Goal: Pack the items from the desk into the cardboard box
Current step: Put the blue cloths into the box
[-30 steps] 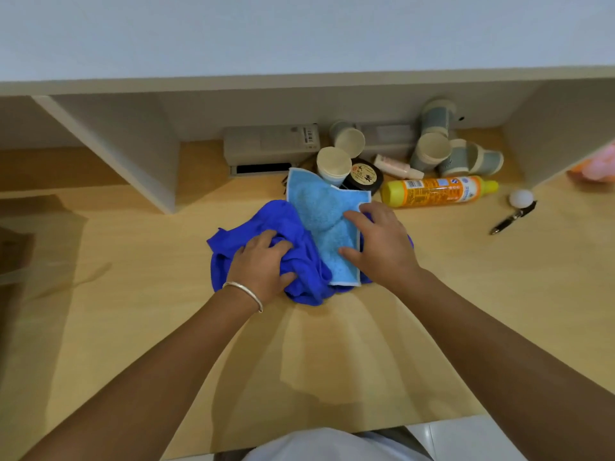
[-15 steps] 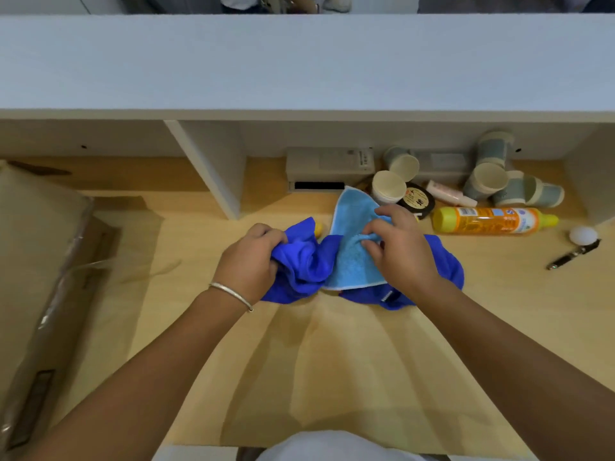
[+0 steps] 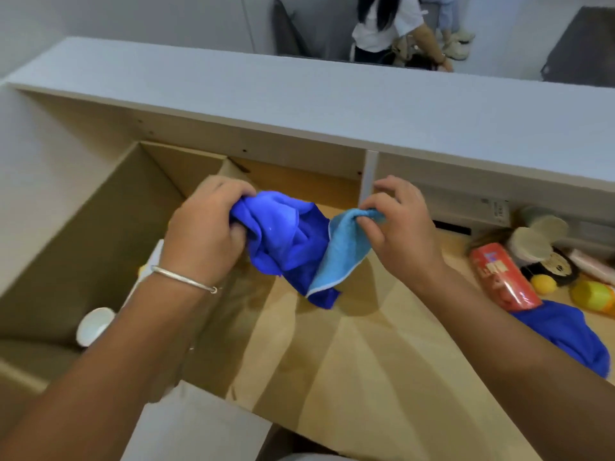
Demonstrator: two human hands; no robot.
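Observation:
My left hand grips a bunched dark blue cloth and holds it in the air above the desk, at the right edge of the open cardboard box. My right hand pinches the top corner of a light blue towel that hangs against the dark blue cloth. Inside the box lie a white cup and a small yellow thing, partly hidden by my left arm. A second dark blue cloth lies on the desk at the right.
At the right on the wooden desk lie a red can, paper cups, a black round tin, a yellow ball and a yellow bottle. A white shelf overhangs the back. People stand beyond it.
Both hands have lifted the cloths off the desk and carried them left to the box. One dark blue cloth stayed on the desk. The view swung left, showing the box.

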